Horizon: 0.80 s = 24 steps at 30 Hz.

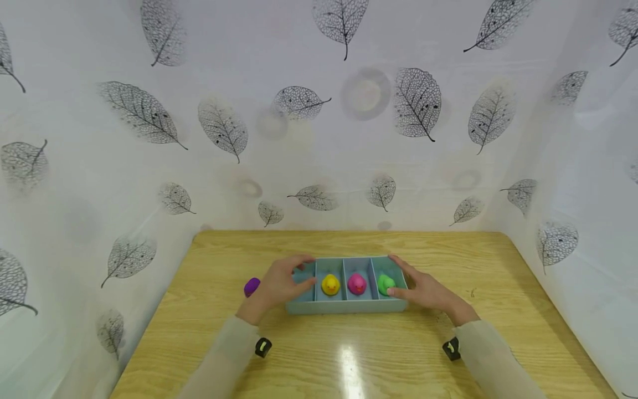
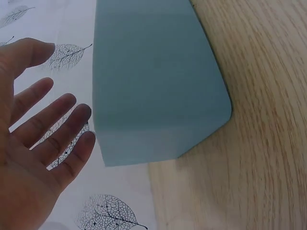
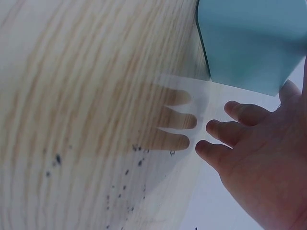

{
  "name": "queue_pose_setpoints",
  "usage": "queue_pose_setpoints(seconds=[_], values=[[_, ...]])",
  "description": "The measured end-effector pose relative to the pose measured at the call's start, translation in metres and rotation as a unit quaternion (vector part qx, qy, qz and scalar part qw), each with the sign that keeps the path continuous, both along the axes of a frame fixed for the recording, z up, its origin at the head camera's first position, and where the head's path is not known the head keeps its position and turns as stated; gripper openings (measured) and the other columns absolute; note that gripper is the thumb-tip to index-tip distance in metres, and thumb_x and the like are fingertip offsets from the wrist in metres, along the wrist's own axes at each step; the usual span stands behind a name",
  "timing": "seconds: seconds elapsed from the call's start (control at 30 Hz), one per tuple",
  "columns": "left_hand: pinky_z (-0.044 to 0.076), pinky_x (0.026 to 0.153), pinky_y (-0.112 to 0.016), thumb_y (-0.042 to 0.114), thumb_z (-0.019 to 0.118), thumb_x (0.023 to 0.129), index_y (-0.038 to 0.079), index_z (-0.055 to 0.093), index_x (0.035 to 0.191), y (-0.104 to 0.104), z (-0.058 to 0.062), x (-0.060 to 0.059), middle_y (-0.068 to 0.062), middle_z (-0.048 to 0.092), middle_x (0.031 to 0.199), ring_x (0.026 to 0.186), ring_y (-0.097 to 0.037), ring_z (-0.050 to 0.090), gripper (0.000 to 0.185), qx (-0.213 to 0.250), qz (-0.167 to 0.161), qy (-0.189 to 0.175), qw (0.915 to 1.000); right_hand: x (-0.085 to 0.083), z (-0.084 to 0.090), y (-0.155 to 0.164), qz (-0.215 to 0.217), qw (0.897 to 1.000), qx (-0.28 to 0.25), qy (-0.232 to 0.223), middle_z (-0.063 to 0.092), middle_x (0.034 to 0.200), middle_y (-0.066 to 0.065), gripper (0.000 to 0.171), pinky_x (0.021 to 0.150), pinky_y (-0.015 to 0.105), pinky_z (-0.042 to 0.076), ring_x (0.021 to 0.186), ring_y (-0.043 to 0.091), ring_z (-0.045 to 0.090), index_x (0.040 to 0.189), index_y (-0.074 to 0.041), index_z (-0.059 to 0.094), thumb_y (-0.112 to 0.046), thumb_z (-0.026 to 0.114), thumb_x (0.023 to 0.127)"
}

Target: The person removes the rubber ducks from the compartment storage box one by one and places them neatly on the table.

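A pale blue-green box point(image 1: 349, 306) with a row of compartments lies on the wooden table. Three of them hold a yellow toy duck point(image 1: 330, 285), a pink toy duck point(image 1: 356, 284) and a green toy duck point(image 1: 385, 284). My left hand point(image 1: 281, 281) hovers at the box's left end, fingers spread and holding nothing; the left wrist view shows them apart from its outer wall. At the other end, my right hand point(image 1: 426, 288) spans the box: forefinger along the far corner, thumb over the compartment beside the green duck. Its other fingers point(image 3: 230, 132) extend loosely outside.
A purple rounded object point(image 1: 251, 286) sits on the table point(image 1: 224, 252) left of the box, partly behind my left hand. White sheeting point(image 1: 299, 160) printed with dark leaves surrounds the table at the back and both sides.
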<state>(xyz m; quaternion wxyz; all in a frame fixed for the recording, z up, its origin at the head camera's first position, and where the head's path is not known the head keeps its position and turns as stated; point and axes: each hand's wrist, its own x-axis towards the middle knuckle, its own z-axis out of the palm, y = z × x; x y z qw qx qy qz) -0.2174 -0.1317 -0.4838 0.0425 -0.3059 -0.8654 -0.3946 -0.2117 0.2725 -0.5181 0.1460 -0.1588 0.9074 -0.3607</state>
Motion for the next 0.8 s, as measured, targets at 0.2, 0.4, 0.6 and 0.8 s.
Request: queue_pose_setpoints(seconds=[0.2, 0.4, 0.6, 0.8], values=[[0.06, 0.088, -0.054, 0.021, 0.077, 0.094, 0.001, 0.067, 0.134, 0.007, -0.002, 0.001, -0.017, 0.073, 0.131, 0.105, -0.038, 0.07, 0.046, -0.021, -0.008, -0.014, 0.9997, 0.001, 0.001, -0.001, 0.0, 1.0, 0.003, 0.001, 0.021, 0.175, 0.02, 0.09, 0.113, 0.078, 0.035, 0.15, 0.06, 0.032, 0.167, -0.047, 0.01, -0.057, 0.067, 0.098], [0.061, 0.084, -0.045, 0.022, 0.077, 0.094, 0.004, 0.066, 0.137, 0.013, -0.003, 0.001, -0.015, 0.072, 0.134, 0.103, -0.034, 0.07, 0.048, -0.046, -0.01, -0.029, 0.9984, 0.001, 0.002, -0.001, -0.002, 1.0, 0.003, -0.001, 0.021, 0.174, 0.02, 0.089, 0.114, 0.078, 0.034, 0.151, 0.06, 0.032, 0.167, -0.048, 0.01, -0.057, 0.066, 0.099], [0.06, 0.086, -0.036, 0.024, 0.077, 0.095, 0.006, 0.066, 0.137, 0.019, -0.006, 0.001, -0.01, 0.071, 0.137, 0.103, -0.027, 0.071, 0.047, -0.067, -0.005, -0.032, 0.9972, 0.001, 0.002, -0.001, -0.004, 1.0, 0.006, -0.003, 0.021, 0.175, 0.02, 0.089, 0.114, 0.078, 0.034, 0.151, 0.059, 0.031, 0.167, -0.049, 0.009, -0.058, 0.066, 0.099], [0.061, 0.09, -0.039, 0.026, 0.077, 0.095, 0.007, 0.066, 0.139, 0.023, -0.007, -0.001, -0.007, 0.07, 0.139, 0.105, -0.024, 0.071, 0.049, -0.086, 0.0, -0.041, 0.9955, 0.002, 0.002, -0.001, -0.004, 1.0, 0.005, -0.006, 0.02, 0.175, 0.019, 0.089, 0.113, 0.08, 0.033, 0.151, 0.06, 0.03, 0.167, -0.049, 0.009, -0.058, 0.066, 0.099]])
